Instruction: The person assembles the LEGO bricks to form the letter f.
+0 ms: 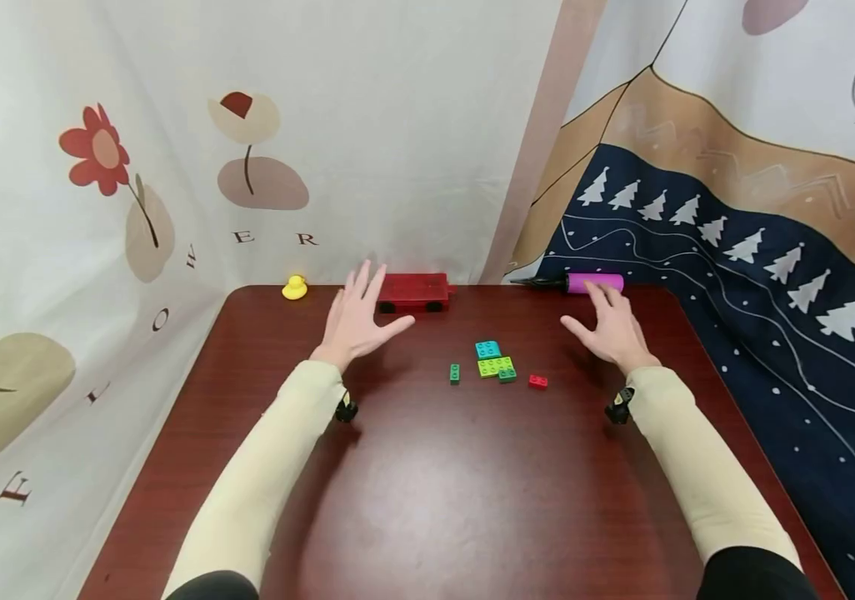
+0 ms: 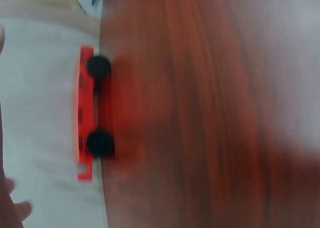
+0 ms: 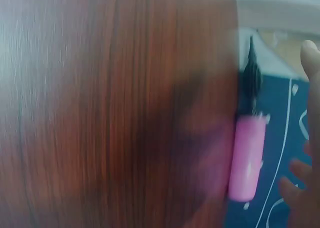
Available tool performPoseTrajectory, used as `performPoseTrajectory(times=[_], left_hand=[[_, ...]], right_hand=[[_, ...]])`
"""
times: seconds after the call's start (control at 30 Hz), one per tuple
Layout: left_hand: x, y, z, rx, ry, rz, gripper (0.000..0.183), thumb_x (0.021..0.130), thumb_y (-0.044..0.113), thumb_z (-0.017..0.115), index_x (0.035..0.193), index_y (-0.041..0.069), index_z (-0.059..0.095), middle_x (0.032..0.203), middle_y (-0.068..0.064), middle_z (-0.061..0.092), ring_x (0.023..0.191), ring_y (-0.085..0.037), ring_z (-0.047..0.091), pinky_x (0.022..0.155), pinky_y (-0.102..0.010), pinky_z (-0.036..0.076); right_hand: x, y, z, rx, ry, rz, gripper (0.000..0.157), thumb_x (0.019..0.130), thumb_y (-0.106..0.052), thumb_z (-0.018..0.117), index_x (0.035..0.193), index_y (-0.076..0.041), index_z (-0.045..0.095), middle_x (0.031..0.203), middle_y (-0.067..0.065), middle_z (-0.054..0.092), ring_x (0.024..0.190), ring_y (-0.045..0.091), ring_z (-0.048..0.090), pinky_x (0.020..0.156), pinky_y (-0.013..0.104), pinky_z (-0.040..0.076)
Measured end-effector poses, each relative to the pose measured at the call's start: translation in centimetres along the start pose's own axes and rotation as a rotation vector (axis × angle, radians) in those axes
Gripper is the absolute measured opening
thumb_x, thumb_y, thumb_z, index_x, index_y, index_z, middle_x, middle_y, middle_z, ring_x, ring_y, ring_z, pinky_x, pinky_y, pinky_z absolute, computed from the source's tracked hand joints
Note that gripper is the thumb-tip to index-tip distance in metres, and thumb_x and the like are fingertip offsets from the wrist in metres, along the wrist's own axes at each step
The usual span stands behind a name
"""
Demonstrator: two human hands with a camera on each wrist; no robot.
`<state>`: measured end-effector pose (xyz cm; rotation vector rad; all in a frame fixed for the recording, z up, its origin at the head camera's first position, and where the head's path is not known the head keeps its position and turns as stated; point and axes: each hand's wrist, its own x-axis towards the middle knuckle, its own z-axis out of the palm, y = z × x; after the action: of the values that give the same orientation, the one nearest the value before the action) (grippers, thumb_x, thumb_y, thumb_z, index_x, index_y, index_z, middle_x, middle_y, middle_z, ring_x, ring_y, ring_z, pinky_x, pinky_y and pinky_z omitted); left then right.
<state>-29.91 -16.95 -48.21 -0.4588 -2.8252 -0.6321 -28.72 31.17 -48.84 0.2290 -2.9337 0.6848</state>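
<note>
Holding nothing, my left hand [image 1: 358, 321] was wide by the red wagon [image 1: 412, 290] | my right hand [image 1: 613, 329], wide and empty too, by the pink pump [image 1: 595, 282] | both sat at the tabletop's [image 1: 427, 475] back edge | one bump, I feared, could roll them off

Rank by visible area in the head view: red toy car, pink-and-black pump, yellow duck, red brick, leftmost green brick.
1. Red toy car
2. Pink-and-black pump: longer, but thinner
3. Yellow duck
Last, red brick and leftmost green brick: too close to rank.
</note>
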Motion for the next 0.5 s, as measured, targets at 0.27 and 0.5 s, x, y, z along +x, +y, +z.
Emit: performPoseTrajectory(times=[0.27,0.5], left_hand=[[-1.6,3.3,2.9,-0.202,-0.142,0.000,0.100,0.088,0.082,0.060,0.166,0.027,0.032,0.177,0.002,0.006,0.147,-0.035,0.045,0.105,-0.060,0.048],[-2.6,5.3,5.4,-0.297,-0.212,0.047,0.094,0.088,0.069,0.072,0.162,0.023,0.040,0.167,-0.002,0.037,0.145,-0.027,0.047,0.112,-0.057,0.044]], right_hand=[[-0.5,-3.5,1.4,0.112,-0.138,-0.143,0.077,0.099,-0.051,0.069,0.160,-0.010,0.042,0.159,0.018,0.046,0.144,0.040,0.043,0.114,0.065,0.039],[-1.2,-6.0,2.1,0.157,-0.268,-0.228,0.057,0.099,-0.031,0.074,0.148,-0.007,0.057,0.138,0.016,0.064,0.124,0.034,0.062,0.105,0.057,0.050]])
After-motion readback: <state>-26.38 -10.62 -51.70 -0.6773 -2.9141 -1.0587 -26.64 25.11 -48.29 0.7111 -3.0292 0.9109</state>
